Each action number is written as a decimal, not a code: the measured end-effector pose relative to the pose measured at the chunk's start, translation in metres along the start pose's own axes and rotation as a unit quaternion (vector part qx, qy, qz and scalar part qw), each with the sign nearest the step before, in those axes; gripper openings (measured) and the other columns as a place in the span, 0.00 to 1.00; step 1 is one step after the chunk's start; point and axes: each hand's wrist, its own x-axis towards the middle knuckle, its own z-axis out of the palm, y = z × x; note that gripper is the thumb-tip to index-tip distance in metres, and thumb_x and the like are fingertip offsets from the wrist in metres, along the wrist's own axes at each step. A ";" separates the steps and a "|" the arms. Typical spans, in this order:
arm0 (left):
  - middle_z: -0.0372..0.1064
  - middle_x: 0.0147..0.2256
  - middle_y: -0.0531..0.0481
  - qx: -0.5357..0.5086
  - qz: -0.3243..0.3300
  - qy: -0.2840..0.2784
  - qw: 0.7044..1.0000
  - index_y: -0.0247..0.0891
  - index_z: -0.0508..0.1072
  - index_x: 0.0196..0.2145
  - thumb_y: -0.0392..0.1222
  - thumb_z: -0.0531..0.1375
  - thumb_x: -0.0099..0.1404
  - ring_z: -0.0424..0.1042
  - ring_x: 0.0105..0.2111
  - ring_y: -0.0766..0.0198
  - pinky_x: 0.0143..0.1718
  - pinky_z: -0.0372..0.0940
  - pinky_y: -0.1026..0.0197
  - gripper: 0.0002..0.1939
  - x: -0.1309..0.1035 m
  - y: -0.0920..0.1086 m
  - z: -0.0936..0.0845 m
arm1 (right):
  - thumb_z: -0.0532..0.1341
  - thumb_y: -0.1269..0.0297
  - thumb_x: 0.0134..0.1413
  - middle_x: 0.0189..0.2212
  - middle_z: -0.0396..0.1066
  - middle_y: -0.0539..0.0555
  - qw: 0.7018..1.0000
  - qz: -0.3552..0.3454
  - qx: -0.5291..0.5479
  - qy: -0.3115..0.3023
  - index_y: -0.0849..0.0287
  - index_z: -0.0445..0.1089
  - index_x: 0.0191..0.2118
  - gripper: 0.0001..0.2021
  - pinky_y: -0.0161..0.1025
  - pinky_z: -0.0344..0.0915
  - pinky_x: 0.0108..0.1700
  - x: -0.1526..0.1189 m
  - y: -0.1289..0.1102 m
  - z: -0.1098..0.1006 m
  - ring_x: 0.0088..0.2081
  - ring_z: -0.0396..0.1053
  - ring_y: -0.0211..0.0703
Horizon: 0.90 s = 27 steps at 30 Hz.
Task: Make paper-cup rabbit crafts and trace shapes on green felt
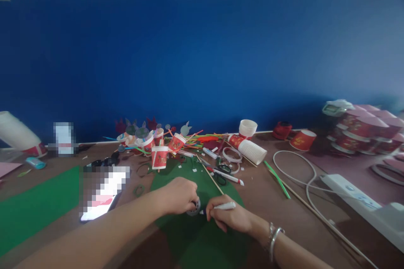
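My left hand point(179, 195) is closed, its fingers pinching a small grey tape roll point(195, 209) that rests on a sheet of green paper point(202, 243). Close beside it, my right hand point(232, 216) grips a white marker point(225, 206) whose dark tip points left at the roll's edge. The roll's far side is partly hidden by my left fingers. Just beyond my hands lie a thin wooden stick point(211, 175), black-handled scissors point(220, 178) and a red-and-white pen point(227, 175).
Red paper cups point(159, 157) with cut-outs stand behind; a stack of white cups point(252, 151) lies on its side. Left are a lit phone point(105, 195) and green paper point(41, 206). A power strip point(360, 201), cable point(311, 164) and piled cups point(356, 132) are right. A blue partition point(202, 59) rises behind.
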 end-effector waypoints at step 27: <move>0.70 0.29 0.49 -0.032 -0.032 0.021 0.999 0.42 0.77 0.30 0.50 0.57 0.59 0.70 0.29 0.59 0.27 0.62 0.61 0.12 -0.007 0.004 0.007 | 0.53 0.67 0.41 0.06 0.57 0.44 0.971 -0.040 0.226 0.072 0.62 0.66 0.22 0.07 0.31 0.38 0.15 0.026 0.013 -0.023 0.09 0.48 0.29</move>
